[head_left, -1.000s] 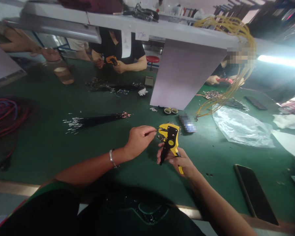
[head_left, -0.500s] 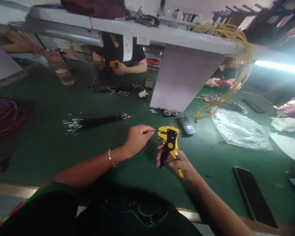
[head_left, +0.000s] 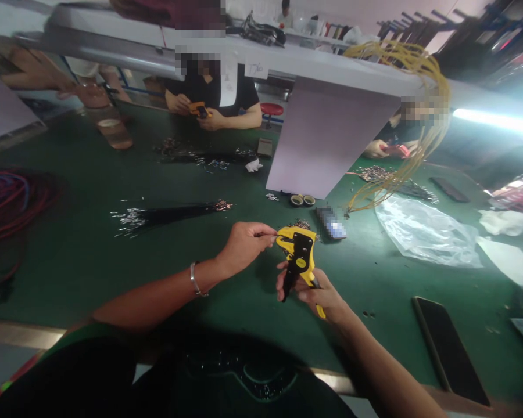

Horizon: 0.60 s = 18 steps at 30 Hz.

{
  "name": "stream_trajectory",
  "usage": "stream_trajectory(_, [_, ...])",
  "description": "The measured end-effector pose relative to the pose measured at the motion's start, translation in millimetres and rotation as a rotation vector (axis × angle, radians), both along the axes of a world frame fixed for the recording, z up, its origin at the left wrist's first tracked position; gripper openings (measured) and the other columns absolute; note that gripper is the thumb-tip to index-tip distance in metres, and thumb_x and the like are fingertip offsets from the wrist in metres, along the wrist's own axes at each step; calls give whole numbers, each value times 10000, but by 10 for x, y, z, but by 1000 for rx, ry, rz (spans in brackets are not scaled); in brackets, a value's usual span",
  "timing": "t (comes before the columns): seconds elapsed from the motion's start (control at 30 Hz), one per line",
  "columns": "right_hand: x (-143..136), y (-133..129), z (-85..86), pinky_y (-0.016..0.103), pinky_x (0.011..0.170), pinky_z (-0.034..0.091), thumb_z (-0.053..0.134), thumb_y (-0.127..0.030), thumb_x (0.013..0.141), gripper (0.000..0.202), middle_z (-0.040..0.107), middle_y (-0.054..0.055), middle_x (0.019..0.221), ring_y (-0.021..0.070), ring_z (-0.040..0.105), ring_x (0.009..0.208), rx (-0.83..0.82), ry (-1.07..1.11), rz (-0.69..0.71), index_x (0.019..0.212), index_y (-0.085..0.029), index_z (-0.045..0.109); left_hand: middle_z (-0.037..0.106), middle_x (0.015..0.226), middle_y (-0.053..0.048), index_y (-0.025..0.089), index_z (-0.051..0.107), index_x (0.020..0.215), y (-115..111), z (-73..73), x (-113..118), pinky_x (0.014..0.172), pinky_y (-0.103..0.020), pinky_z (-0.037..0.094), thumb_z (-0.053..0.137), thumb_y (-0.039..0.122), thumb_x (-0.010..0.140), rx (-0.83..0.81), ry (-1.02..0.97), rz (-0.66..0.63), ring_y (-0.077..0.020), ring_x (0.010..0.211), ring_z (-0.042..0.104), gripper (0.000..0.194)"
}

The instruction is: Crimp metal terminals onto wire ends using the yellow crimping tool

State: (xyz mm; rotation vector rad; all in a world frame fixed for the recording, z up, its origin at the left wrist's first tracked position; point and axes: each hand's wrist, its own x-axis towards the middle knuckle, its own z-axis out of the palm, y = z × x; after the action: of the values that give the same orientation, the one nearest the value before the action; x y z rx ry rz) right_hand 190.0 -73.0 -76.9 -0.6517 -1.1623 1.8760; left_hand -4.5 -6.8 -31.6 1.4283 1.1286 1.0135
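Observation:
Yellow-and-black wire strippers (head_left: 303,249) are gripped by my right hand (head_left: 320,290), the fingers around the handles and the jaws angled to the left. Thumb and fingers of my left hand (head_left: 247,247) pinch a short dark wire (head_left: 277,234), mostly hidden by the fingertips. Its end lies at the jaw opening. A pile of small clippings (head_left: 302,224) shows behind the strippers' head. To the left on the green table (head_left: 113,278) lies a bundle of black wires (head_left: 174,214) with pale ends on one side and coppery ends on the other.
A dark phone (head_left: 451,348) lies at right, a clear plastic bag (head_left: 427,232) beyond it. Two tape rolls (head_left: 302,200) sit by a white upright panel (head_left: 331,133). Red and blue cable coils (head_left: 13,203) lie left. Co-workers across the table hold tools; yellow wires (head_left: 438,110) hang from the shelf.
The strippers have shifted slightly left and my left hand slightly right, bringing the wire's end to the jaws. Across the table, a co-worker's orange tool has moved left.

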Motion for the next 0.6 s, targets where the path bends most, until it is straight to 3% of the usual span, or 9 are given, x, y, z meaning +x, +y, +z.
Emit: stream_trajectory(0.6, [5, -27, 15, 376, 695, 475, 732, -262, 673, 511, 636, 59, 841, 199, 596, 711, 31, -1, -1, 1146, -147, 579, 605, 575, -2, 164, 695, 721, 11, 74, -18, 442, -215, 383, 623, 214, 680, -94, -67, -83, -62, 466, 458, 96])
